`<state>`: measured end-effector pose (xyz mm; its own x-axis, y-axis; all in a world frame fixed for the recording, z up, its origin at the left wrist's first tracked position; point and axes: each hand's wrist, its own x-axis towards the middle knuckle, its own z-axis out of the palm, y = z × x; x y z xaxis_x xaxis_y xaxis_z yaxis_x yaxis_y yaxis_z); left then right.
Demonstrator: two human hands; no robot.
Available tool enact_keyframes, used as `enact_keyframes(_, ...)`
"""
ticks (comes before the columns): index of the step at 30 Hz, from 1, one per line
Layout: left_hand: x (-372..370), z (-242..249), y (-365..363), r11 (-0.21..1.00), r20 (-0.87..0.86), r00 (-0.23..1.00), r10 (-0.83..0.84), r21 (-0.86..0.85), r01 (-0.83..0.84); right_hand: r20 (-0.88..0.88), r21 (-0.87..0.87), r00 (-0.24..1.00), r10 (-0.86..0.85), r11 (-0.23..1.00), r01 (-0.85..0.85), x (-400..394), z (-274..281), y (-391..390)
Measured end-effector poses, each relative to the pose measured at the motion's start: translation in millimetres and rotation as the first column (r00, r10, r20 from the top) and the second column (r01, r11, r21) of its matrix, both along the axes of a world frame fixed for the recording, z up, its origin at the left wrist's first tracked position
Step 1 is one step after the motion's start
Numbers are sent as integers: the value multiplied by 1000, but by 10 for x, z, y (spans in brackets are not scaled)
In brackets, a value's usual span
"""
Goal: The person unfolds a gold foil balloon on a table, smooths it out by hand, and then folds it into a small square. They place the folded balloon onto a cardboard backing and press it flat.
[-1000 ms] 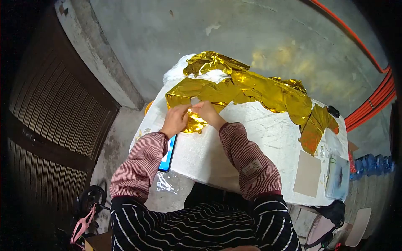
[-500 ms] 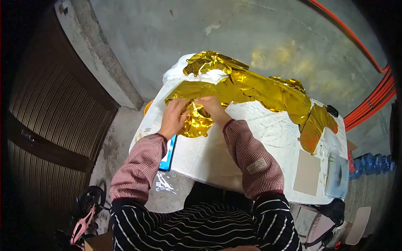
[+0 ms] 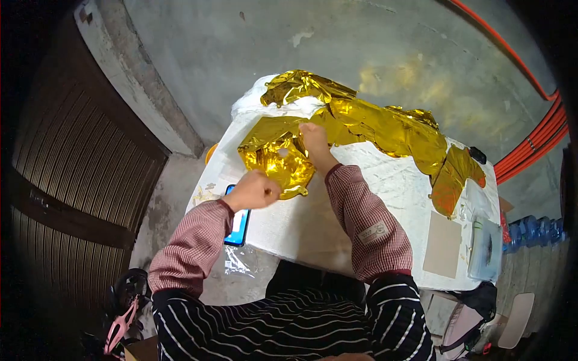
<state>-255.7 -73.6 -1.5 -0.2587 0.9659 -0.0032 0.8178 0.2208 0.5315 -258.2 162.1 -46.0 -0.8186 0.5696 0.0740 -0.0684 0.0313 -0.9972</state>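
Observation:
A crumpled gold foil balloon (image 3: 280, 168), flat and shiny with a small tab at its near edge, lies on the left part of the white-covered table (image 3: 283, 228). My right hand (image 3: 314, 143) is closed at its upper right edge, fingers pinched on the foil. Over its near left side is my left hand (image 3: 254, 190), curled with fingers together; what they hold, if anything, is hidden. A phone (image 3: 238, 224) with a lit blue screen lies just below my left hand, partly covered by it.
More flat gold foil balloons (image 3: 385, 129) stretch across the table's far side to the right. A grey-beige card (image 3: 442, 245) and a clear plastic case (image 3: 485, 249) lie at the right end. A black object (image 3: 477, 155) sits at the far right corner.
My left hand has moved down and left, away from my right hand. My right hand has risen slightly. The foil between them now lies more spread out.

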Motion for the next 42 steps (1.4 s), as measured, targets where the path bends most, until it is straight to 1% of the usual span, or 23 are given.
enact_keyframes(2,-65,14,70,988,49,987,152,10,-152,-87,31,996,28,999,-25,12,30,-72)
enact_keyframes(4,-165,-142,219,917,-48,972,229,346,-198,-251,113,964,92,991,-65,89,159,-169)
enact_keyframes(6,-324,-274,354,879,-129,973,190,463,-110,-212,254,956,203,956,-147,184,273,-231)
enact_keyframes(8,-419,-282,430,941,-168,946,277,248,-231,-155,386,944,292,897,-215,255,396,-225)
enact_keyframes(10,-492,-230,545,925,-163,924,347,225,-308,10,448,919,395,820,-357,274,409,-182)
enact_keyframes(12,-561,-151,615,921,-274,895,351,-73,-383,109,480,918,382,788,-386,147,459,-59)
enact_keyframes(14,-711,-363,611,944,-281,907,314,-6,-329,119,615,990,74,777,-132,70,692,67)
enact_keyframes(15,-700,-327,635,903,-353,871,342,-135,-409,-276,708,960,49,685,169,-33,773,268)
enact_keyframes(16,-690,-306,661,836,-426,832,355,-254,-487,-127,850,985,-113,500,167,-15,1162,522)
enact_keyframes(17,-759,-281,689,787,-423,842,334,-366,-496,-402,719,892,-208,531,448,-67,1372,769)
enact_keyframes(18,-793,-271,680,789,-419,846,329,-370,-490,-425,639,870,-251,598,484,100,1827,959)
enact_keyframes(19,-823,-247,668,790,-382,859,341,-378,-482,-642,575,712,-284,437,692,118,2145,1257)
enact_keyframes(20,-829,-218,671,793,-346,870,352,-383,-473,-529,566,773,-351,533,629,513,2651,1163)
enact_keyframes(21,-799,-155,679,789,-345,874,343,-400,-467,-612,685,740,-279,279,673,580,2952,1678)
enact_keyframes(23,-790,-153,710,784,-370,870,326,-408,-467,-786,597,618,31,296,745,1103,3475,1235)
enact_keyframes(25,-811,-217,721,792,-400,857,324,-381,-477,-643,749,739,200,365,553,1591,3622,1053)
enact_keyframes(28,-808,-263,711,824,-447,843,301,-323,-465,-543,838,837,70,-21,545,2199,3312,1009)
enact_keyframes(30,-796,-265,705,861,-395,871,291,-288,-419,-383,911,868,315,-29,412,2438,2987,719)
enact_keyframes(32,-657,-214,738,888,-345,894,285,-257,-382,-199,910,960,195,-328,255,2691,2722,538)
enact_keyframes(35,-80,101,891,960,-150,951,272,113,-257,-172,932,972,160,-292,213,2903,2318,477)
enact_keyframes(38,367,322,1110,967,-128,977,168,214,-138,-37,989,982,184,-133,62,3083,1704,321)
enact_keyframes(40,537,252,1207,970,-148,980,133,221,-98,195,968,978,73,-174,-180,3191,1133,197)
enact_keyframes(42,704,81,1269,970,-103,995,5,241,20,205,978,976,79,29,-208,3347,603,70)
